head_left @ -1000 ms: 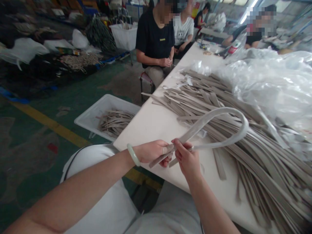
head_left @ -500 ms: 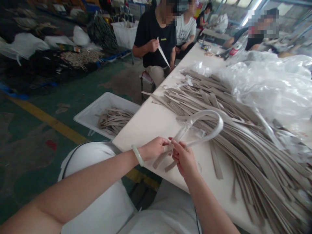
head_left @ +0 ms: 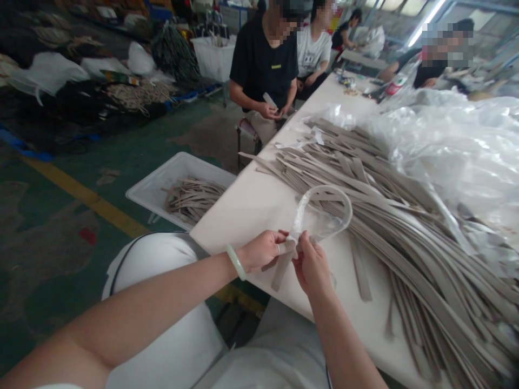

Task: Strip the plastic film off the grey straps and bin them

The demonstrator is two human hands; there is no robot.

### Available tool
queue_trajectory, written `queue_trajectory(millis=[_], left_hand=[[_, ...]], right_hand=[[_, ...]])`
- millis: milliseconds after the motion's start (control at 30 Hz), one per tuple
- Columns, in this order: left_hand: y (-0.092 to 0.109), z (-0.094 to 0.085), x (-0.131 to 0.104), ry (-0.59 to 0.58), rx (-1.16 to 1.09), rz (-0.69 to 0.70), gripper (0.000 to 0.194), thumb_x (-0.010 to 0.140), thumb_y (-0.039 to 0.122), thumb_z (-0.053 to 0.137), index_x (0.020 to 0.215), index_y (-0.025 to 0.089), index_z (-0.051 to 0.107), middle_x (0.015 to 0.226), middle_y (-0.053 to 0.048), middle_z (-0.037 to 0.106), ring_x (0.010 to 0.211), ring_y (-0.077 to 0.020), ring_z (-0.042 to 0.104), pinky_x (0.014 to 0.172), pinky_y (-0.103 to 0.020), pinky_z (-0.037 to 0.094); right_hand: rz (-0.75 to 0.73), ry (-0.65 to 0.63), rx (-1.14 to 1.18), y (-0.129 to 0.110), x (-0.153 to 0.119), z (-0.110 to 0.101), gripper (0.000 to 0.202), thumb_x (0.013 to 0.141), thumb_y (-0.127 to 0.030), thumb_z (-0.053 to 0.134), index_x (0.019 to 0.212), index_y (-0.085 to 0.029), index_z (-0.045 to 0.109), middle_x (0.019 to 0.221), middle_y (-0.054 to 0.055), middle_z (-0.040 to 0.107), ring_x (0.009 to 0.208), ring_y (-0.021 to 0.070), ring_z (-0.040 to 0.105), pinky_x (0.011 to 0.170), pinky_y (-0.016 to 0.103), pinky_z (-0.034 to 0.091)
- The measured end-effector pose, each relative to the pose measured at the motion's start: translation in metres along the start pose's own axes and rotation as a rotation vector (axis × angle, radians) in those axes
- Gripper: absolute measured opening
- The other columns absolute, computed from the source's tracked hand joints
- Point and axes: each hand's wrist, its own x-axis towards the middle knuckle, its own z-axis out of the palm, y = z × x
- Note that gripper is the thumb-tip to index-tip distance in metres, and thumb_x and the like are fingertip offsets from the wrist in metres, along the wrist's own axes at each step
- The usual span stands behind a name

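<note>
A grey flat strap (head_left: 279, 274) is bent into a loop above the table edge, its two ends hanging below my hands. Clear plastic film (head_left: 300, 212) covers the looped part. My left hand (head_left: 265, 250), with a pale bangle at the wrist, pinches the strap from the left. On the other side my right hand (head_left: 312, 263) grips the strap and film, its fingers closed close to my left fingertips. Just beyond, a large pile of similar grey straps (head_left: 389, 227) lies across the table (head_left: 239, 216).
Crumpled clear plastic (head_left: 446, 140) covers the table's far right. A white bin (head_left: 141, 189) of straps stands on the floor to the left. A co-worker in a black shirt (head_left: 263, 65) sits at the table's left edge, others farther back.
The loop has become narrower and more upright, and its ends have shifted in my hands. The co-worker in black has lowered the strip held in one hand.
</note>
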Motion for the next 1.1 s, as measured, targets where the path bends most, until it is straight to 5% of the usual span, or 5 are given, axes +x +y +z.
queue_trajectory(millis=[133,333,500,767,1100], left_hand=[[0.005,0.002,0.0,0.126,0.101,0.155,0.036,0.069,0.046,0.073,0.067,0.011,0.064,0.069,-0.003,0.062,0.073,-0.0143,0.056,0.077,-0.027,0.042],[-0.001,-0.003,0.002,0.202,0.047,0.03,0.042,0.077,0.053,0.062,0.081,0.012,0.062,0.049,0.004,0.048,0.039,-0.0095,0.04,0.042,-0.024,0.03],[0.005,-0.006,0.005,0.28,0.076,0.114,0.044,0.073,0.053,0.067,0.081,0.01,0.064,0.058,0.001,0.052,0.051,-0.0092,0.045,0.051,-0.023,0.033],[0.026,-0.021,0.021,0.613,0.11,0.264,0.028,0.087,0.032,0.049,0.066,0.014,0.053,0.061,0.001,0.05,0.057,-0.0105,0.043,0.059,-0.024,0.033],[0.007,0.002,0.001,0.429,0.234,0.048,0.027,0.089,0.036,0.044,0.072,0.016,0.052,0.068,0.0,0.05,0.056,-0.0106,0.043,0.047,-0.021,0.031]], right_hand=[[-0.071,0.155,0.028,0.005,-0.015,-0.01,0.046,0.084,-0.058,0.053,0.074,-0.015,0.066,0.077,0.007,0.068,0.069,0.0151,0.061,0.068,0.027,0.05],[0.141,-0.273,-0.057,0.009,-0.04,-0.002,0.044,0.086,-0.056,0.052,0.09,-0.014,0.065,0.069,0.004,0.065,0.059,0.0134,0.06,0.061,0.027,0.051],[0.127,-0.29,-0.132,0.013,-0.048,0.008,0.039,0.088,-0.052,0.052,0.076,-0.015,0.057,0.048,-0.006,0.048,0.038,0.0053,0.04,0.039,0.017,0.035],[0.227,-0.395,-0.053,0.017,-0.061,0.012,0.039,0.086,-0.053,0.054,0.078,-0.015,0.058,0.062,0.002,0.064,0.056,0.013,0.061,0.058,0.026,0.051],[0.198,-0.253,0.058,0.018,-0.047,0.018,0.033,0.084,-0.049,0.058,0.079,-0.016,0.06,0.053,-0.004,0.055,0.046,0.0082,0.05,0.05,0.021,0.046]])
